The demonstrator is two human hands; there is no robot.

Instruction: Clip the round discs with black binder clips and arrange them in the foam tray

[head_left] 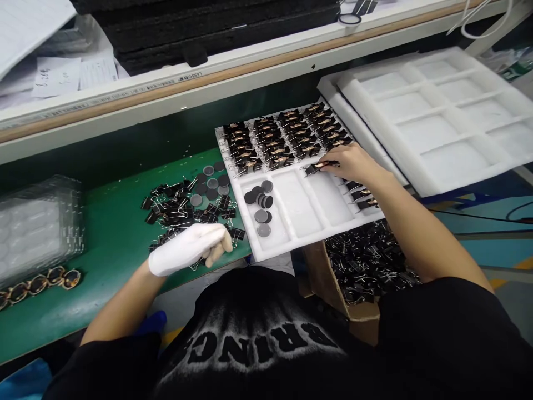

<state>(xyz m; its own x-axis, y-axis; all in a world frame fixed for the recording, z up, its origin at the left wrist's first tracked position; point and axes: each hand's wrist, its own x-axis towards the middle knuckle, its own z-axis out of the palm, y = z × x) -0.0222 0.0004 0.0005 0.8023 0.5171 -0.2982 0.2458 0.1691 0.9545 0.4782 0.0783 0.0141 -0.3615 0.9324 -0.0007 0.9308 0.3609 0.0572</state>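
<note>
My right hand (347,161) is bare and pinches a black binder clip (313,169) over the white compartment tray (287,244). Rows of clipped pieces (275,141) fill the tray's far compartments, and several more sit in its near right one. Round dark discs (261,201) lie in the near left compartment. In a white glove, my left hand (195,247) hovers by the loose binder clips (170,203) on the green table; its fingers are curled, and whatever they may hold is hidden. More round discs (211,183) lie beside those clips.
An open cardboard box (333,283) of binder clips stands below the tray. White foam trays (437,122) are stacked at the right. Clear plastic trays (37,228) and a row of tortoiseshell rings (35,286) lie at the left. A shelf edge (166,86) runs across the back.
</note>
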